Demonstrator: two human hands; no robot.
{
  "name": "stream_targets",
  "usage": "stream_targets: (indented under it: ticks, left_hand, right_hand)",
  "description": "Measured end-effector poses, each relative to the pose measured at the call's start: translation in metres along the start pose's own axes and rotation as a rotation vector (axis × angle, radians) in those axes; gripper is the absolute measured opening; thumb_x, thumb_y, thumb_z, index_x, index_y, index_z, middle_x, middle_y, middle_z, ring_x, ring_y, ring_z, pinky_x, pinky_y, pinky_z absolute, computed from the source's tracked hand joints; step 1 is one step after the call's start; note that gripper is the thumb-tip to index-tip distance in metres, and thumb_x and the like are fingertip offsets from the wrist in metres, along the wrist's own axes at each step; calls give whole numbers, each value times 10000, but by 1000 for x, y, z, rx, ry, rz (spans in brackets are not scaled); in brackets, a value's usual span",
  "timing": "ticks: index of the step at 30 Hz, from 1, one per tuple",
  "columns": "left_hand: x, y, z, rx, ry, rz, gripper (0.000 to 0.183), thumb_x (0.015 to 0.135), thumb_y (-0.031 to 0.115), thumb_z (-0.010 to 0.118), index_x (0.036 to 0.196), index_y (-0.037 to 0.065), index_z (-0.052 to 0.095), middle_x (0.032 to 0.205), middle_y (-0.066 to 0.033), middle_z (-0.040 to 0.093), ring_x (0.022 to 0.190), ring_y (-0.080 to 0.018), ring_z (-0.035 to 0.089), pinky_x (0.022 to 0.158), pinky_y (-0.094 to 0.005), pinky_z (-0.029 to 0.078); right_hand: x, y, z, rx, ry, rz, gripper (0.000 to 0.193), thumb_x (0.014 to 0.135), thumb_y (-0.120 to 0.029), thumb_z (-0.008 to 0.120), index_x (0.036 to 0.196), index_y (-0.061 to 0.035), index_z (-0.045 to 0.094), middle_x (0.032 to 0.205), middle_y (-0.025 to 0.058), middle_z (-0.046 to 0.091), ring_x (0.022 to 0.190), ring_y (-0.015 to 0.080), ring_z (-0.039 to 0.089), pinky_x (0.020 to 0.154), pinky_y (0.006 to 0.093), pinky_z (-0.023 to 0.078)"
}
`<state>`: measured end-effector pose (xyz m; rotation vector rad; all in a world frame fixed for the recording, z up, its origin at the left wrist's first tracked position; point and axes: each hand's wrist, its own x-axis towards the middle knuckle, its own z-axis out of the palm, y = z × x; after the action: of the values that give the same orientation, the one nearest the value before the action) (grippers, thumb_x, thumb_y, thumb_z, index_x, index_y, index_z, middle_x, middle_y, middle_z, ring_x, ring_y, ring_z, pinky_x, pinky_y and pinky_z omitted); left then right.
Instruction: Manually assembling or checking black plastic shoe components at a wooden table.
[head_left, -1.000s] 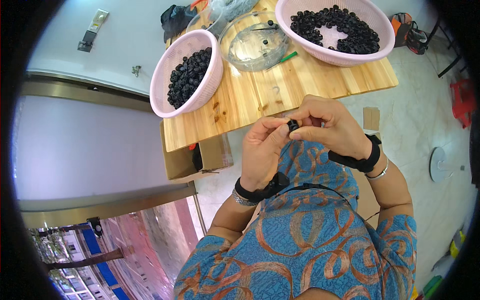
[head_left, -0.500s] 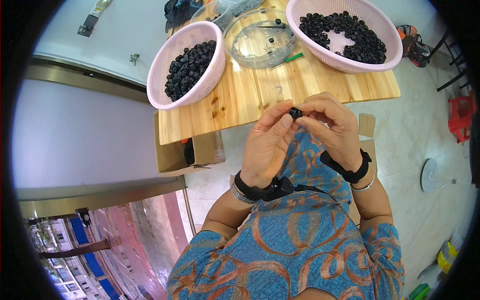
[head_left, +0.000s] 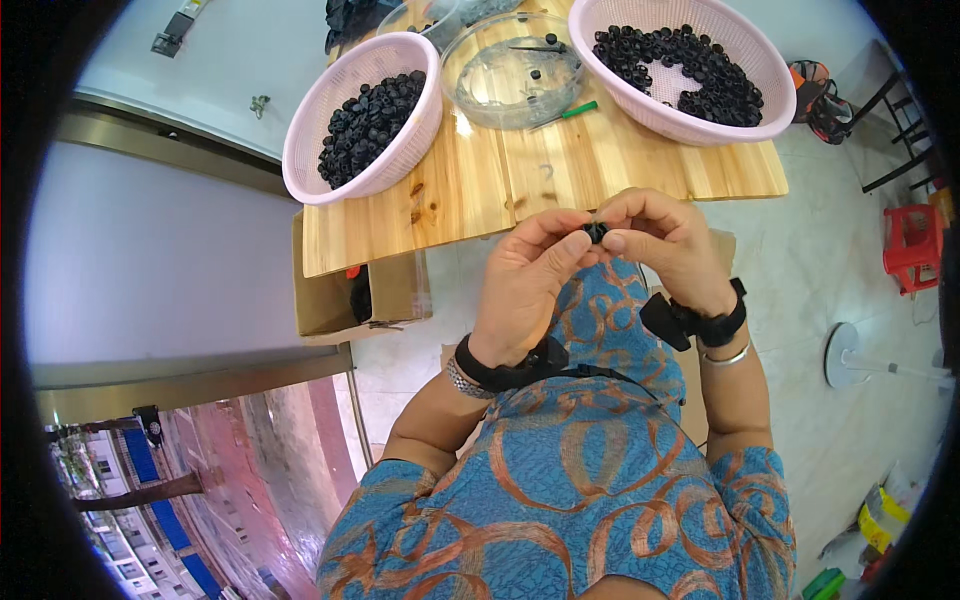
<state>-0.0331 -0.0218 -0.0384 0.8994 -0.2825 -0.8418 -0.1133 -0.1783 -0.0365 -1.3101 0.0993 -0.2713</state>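
Though small, black part between grips

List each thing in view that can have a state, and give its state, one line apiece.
Left hand: pinching the black part
Right hand: pinching it too
Black part: held between both hands
Left basket: filled partway with black pieces
Right basket: bare patch showing amid its pieces
Tub: uncovered, few pieces inside
Green tool: lying beside the tub
Carton: open
Stool: upright
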Motion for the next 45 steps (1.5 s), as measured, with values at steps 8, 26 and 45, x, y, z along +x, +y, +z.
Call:
stream_targets:
  ticks: [8, 26, 45]
  left_hand:
    - [-3, -1, 2, 782, -46, 518, 191, 843, -10, 554, 1029, -34, 521, 962, -86, 576, 845, -139, 587, 764, -247, 485]
    - [-3, -2, 12, 59, -11, 113, 188, 840, 1, 558, 1022, -34, 531, 937, -99, 605, 843, -153, 593, 781, -251, 480]
    - [-3, -1, 14, 68, -42, 130, 205, 832, 0, 571, 1032, -24, 534, 926, -79, 602, 819, -125, 581, 744, -227, 476]
  right_hand:
    - [-3, 8, 2, 47, -46, 70, 176, 809, -12, 605, 975, 18, 553, 855, 46, 615, 780, 102, 588, 693, 216, 484]
    - [-8, 40, 4, 635, 14, -39, 173, 843, -26, 554, 1010, 10, 528, 925, 106, 615, 802, 162, 612, 724, 262, 510]
    - [-12, 30, 12, 386, 61, -210, 219, 845, -5, 534, 1062, 23, 524, 962, 89, 569, 835, 163, 593, 737, 256, 488]
